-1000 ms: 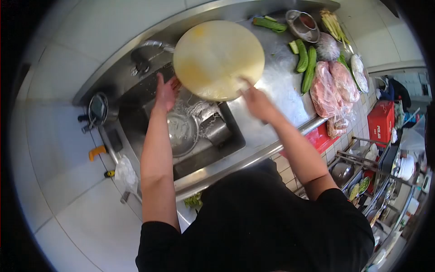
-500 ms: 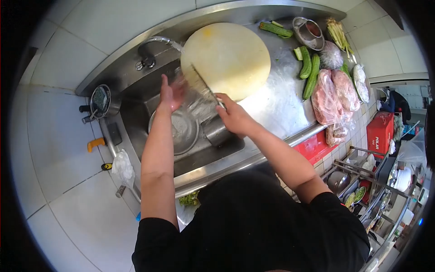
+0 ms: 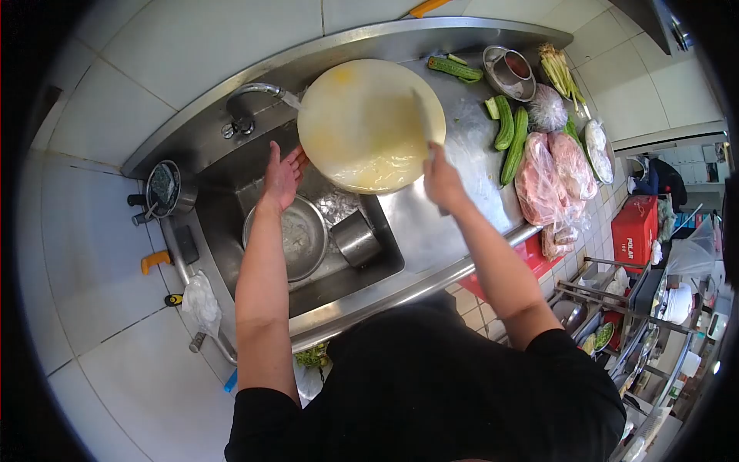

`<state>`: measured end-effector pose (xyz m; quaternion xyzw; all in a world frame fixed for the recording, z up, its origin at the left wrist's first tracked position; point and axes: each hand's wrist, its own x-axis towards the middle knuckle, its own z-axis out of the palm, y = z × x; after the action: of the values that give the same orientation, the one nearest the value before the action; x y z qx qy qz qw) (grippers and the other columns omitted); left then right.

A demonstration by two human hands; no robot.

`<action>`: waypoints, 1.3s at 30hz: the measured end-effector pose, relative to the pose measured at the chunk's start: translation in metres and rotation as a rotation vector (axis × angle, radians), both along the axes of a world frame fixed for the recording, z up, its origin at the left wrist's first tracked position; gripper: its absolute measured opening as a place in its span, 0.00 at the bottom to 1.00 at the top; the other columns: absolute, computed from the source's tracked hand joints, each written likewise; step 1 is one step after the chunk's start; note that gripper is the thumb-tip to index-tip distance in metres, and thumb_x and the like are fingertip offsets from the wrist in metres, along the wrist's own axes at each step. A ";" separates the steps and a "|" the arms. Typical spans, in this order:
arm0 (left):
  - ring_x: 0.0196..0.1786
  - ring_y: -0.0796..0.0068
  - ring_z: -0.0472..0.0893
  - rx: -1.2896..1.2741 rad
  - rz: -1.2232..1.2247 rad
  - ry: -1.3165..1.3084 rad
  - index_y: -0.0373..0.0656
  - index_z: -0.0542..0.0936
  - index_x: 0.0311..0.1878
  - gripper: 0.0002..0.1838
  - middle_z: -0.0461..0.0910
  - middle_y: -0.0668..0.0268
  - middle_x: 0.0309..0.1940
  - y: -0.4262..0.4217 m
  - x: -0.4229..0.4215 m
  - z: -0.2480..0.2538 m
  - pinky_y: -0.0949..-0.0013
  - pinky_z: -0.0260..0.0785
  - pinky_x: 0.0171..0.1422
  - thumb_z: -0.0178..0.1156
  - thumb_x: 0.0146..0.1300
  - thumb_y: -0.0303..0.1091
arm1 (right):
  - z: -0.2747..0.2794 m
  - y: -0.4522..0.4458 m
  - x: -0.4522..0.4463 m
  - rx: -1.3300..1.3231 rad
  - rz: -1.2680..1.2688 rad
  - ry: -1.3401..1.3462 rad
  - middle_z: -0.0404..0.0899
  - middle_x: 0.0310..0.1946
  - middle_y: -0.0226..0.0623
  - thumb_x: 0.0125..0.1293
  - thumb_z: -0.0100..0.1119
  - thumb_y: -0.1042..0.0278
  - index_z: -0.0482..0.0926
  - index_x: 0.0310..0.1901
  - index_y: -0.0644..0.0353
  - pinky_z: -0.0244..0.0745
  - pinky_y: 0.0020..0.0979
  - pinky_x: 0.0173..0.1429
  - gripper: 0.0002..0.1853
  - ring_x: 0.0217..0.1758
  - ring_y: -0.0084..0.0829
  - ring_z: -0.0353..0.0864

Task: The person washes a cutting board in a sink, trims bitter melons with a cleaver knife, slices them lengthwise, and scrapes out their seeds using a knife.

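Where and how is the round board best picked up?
Probably by its left rim, coming from the sink side, where the left hand is open. The board is a wide disc with no handle showing, and that edge reaches over the sink, so fingers could likely slip beneath with the thumb on top.

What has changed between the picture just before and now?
The right hand has carried the thin, metal-bladed knife rightward, from the left edge of the round, yellowish-white cutting board to its right side. Nothing was visibly taken or let go. The left hand stays open near the board's left edge; the board stays in place.
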<state>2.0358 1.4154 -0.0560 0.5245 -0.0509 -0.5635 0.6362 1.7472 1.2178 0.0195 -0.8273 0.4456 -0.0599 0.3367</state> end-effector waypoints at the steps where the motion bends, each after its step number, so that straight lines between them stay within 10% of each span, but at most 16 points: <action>1: 0.81 0.64 0.53 -0.007 0.002 -0.002 0.42 0.56 0.79 0.57 0.59 0.59 0.78 0.000 0.000 -0.002 0.49 0.20 0.82 0.28 0.63 0.83 | 0.006 0.017 0.008 0.061 0.018 0.002 0.81 0.42 0.68 0.74 0.45 0.65 0.58 0.70 0.59 0.74 0.58 0.55 0.25 0.47 0.67 0.80; 5: 0.81 0.63 0.54 0.015 0.030 0.019 0.42 0.57 0.79 0.57 0.59 0.58 0.78 0.005 -0.010 0.002 0.50 0.24 0.83 0.32 0.63 0.83 | 0.029 0.068 0.038 0.350 0.196 -0.070 0.82 0.40 0.65 0.76 0.45 0.64 0.59 0.71 0.56 0.76 0.55 0.52 0.24 0.44 0.64 0.83; 9: 0.81 0.63 0.54 -0.002 0.154 0.317 0.41 0.58 0.79 0.57 0.58 0.59 0.79 0.011 -0.003 -0.015 0.56 0.29 0.82 0.29 0.64 0.83 | 0.034 0.060 0.047 0.716 0.243 -0.120 0.82 0.33 0.49 0.76 0.48 0.61 0.61 0.72 0.55 0.79 0.42 0.38 0.26 0.29 0.39 0.82; 12: 0.78 0.62 0.59 -0.004 0.083 0.112 0.41 0.61 0.78 0.53 0.62 0.60 0.77 0.000 0.005 -0.024 0.57 0.39 0.81 0.37 0.66 0.80 | 0.045 0.037 0.016 0.298 0.223 -0.197 0.81 0.53 0.54 0.76 0.53 0.63 0.66 0.71 0.55 0.78 0.35 0.54 0.25 0.44 0.35 0.84; 17: 0.70 0.65 0.70 0.068 0.071 -0.549 0.42 0.72 0.70 0.30 0.76 0.59 0.65 -0.048 0.035 -0.055 0.60 0.59 0.72 0.54 0.74 0.53 | 0.044 -0.006 -0.078 0.009 0.071 -0.309 0.84 0.41 0.48 0.73 0.57 0.66 0.68 0.71 0.52 0.76 0.33 0.43 0.26 0.32 0.30 0.78; 23: 0.57 0.71 0.80 0.141 0.139 -0.711 0.37 0.74 0.64 0.21 0.82 0.62 0.55 -0.061 -0.029 -0.033 0.68 0.69 0.62 0.57 0.74 0.37 | 0.055 0.019 -0.186 -0.113 -0.072 -0.098 0.74 0.28 0.35 0.70 0.60 0.64 0.73 0.69 0.50 0.68 0.30 0.36 0.25 0.26 0.25 0.68; 31: 0.67 0.55 0.74 0.112 0.225 -0.708 0.37 0.61 0.73 0.38 0.73 0.47 0.64 -0.035 -0.196 -0.029 0.58 0.64 0.71 0.67 0.65 0.38 | 0.051 0.057 -0.237 -0.126 -0.335 -0.112 0.65 0.22 0.28 0.70 0.62 0.64 0.76 0.67 0.50 0.65 0.30 0.33 0.24 0.25 0.24 0.65; 35: 0.81 0.44 0.49 0.275 0.158 -1.032 0.32 0.53 0.75 0.48 0.47 0.39 0.78 -0.026 -0.281 0.004 0.52 0.42 0.83 0.70 0.58 0.35 | 0.047 0.049 -0.266 -0.133 -0.441 -0.231 0.76 0.28 0.32 0.70 0.61 0.65 0.75 0.67 0.51 0.68 0.27 0.35 0.24 0.28 0.21 0.69; 39: 0.80 0.44 0.53 -0.187 -0.341 -1.307 0.43 0.65 0.73 0.37 0.57 0.43 0.76 -0.053 -0.341 0.031 0.46 0.45 0.82 0.65 0.60 0.32 | 0.049 0.034 -0.299 -0.153 -0.496 -0.143 0.78 0.30 0.32 0.71 0.60 0.66 0.74 0.68 0.52 0.70 0.27 0.37 0.24 0.29 0.20 0.69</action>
<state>1.6950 1.3621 -0.0255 0.6846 -0.5551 -0.2165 0.4200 1.4479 1.2515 0.0681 -0.7097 0.6039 -0.2322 0.2787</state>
